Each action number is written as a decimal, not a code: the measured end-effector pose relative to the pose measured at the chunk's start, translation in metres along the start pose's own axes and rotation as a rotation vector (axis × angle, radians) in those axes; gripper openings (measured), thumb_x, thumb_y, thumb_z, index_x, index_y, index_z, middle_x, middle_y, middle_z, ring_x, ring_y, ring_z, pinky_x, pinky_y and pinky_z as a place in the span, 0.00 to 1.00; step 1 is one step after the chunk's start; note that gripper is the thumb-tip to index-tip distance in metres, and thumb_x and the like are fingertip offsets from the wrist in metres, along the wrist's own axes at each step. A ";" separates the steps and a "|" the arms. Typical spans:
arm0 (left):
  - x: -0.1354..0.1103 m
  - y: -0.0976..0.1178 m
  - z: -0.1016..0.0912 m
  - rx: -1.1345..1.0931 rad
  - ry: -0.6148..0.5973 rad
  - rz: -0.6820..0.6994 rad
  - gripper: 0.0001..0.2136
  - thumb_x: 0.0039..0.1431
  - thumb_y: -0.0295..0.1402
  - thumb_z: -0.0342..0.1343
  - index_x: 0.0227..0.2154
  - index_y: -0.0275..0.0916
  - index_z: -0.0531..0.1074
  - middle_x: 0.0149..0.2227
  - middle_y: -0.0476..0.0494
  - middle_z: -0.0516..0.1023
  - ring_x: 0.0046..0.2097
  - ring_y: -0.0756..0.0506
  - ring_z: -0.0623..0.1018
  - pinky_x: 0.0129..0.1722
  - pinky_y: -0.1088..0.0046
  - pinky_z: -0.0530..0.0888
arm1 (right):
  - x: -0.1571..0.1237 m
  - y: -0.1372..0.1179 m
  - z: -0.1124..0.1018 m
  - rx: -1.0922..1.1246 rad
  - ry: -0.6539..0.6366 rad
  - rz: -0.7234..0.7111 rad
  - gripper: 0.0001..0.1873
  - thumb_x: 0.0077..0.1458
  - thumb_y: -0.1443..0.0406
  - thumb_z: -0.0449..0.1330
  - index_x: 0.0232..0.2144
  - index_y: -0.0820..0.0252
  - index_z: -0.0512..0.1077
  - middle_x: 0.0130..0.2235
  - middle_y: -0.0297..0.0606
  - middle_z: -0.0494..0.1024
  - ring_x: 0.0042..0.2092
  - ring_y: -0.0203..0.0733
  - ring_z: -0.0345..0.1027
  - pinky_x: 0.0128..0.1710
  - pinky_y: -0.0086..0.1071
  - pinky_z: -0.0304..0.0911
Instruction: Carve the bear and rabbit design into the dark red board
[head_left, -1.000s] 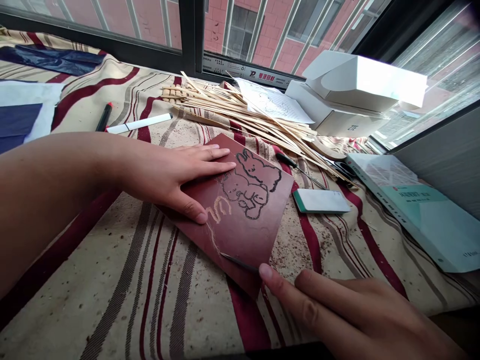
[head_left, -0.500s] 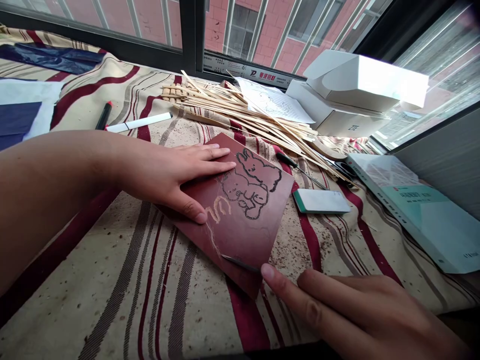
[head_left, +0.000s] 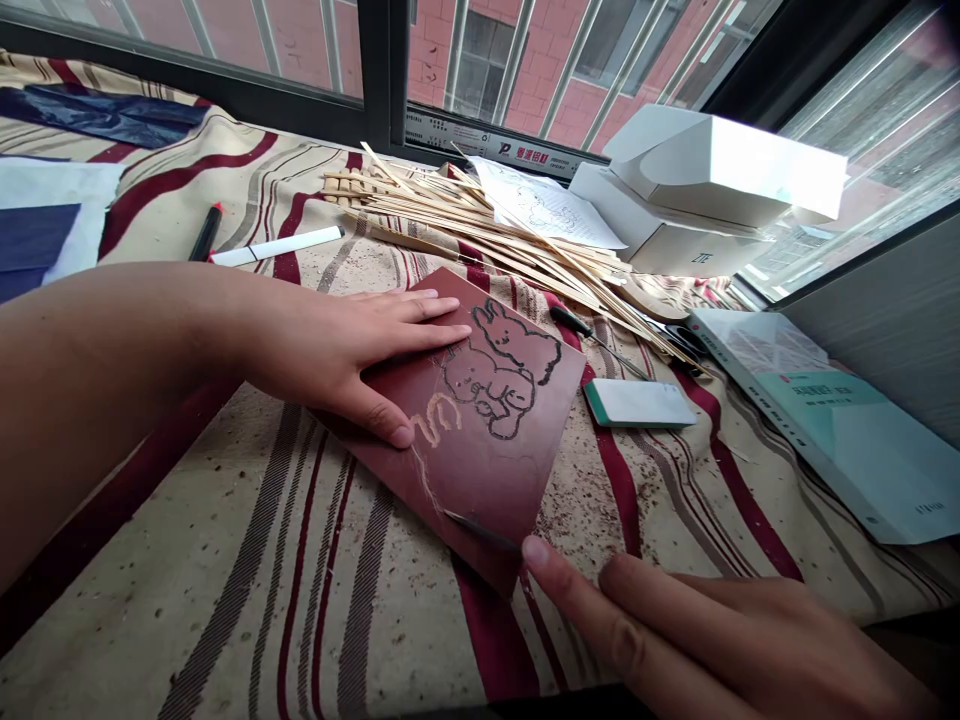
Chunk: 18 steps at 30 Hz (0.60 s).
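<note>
Head view: my left hand (head_left: 330, 365) lies open and flat on a dark red carving block (head_left: 480, 480), on striped beige cloth (head_left: 135, 590) beneath a black-framed window (head_left: 382, 60); my right hand (head_left: 720, 640) curls at a thin steel gouge (head_left: 480, 530), grip unclear.

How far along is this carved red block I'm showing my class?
Done: pale carved curves near the lower left. In hand: the left hand pins the block while the right hand reaches a thin dark blade. Left: the black animal outline looks uncut.
</note>
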<state>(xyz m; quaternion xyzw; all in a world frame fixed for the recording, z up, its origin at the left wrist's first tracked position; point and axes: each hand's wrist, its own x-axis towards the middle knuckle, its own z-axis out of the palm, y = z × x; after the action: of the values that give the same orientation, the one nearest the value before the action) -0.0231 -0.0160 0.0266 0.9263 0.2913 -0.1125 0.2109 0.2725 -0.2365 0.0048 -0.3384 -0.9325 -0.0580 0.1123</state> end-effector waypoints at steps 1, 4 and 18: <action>0.000 0.000 0.000 -0.003 -0.001 -0.004 0.59 0.57 0.70 0.63 0.83 0.52 0.45 0.85 0.44 0.33 0.84 0.25 0.39 0.82 0.43 0.44 | 0.001 -0.001 0.001 -0.012 0.010 0.005 0.25 0.80 0.74 0.39 0.66 0.69 0.70 0.31 0.28 0.75 0.21 0.32 0.62 0.18 0.36 0.53; 0.003 -0.003 0.001 -0.004 -0.003 -0.014 0.60 0.55 0.72 0.62 0.83 0.53 0.44 0.85 0.44 0.33 0.84 0.25 0.38 0.82 0.44 0.44 | 0.003 -0.003 0.001 -0.010 0.012 0.018 0.26 0.80 0.75 0.36 0.66 0.69 0.70 0.31 0.27 0.75 0.21 0.33 0.62 0.18 0.36 0.54; 0.002 -0.004 0.001 0.042 -0.020 0.001 0.60 0.57 0.73 0.59 0.84 0.52 0.41 0.85 0.43 0.30 0.84 0.26 0.37 0.81 0.41 0.45 | 0.009 -0.007 -0.003 -0.074 0.018 0.022 0.25 0.80 0.75 0.36 0.63 0.70 0.68 0.29 0.25 0.74 0.20 0.32 0.63 0.17 0.36 0.53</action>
<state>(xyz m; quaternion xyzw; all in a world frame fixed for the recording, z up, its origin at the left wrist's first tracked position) -0.0237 -0.0130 0.0235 0.9295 0.2863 -0.1277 0.1941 0.2616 -0.2371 0.0099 -0.3518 -0.9249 -0.0944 0.1089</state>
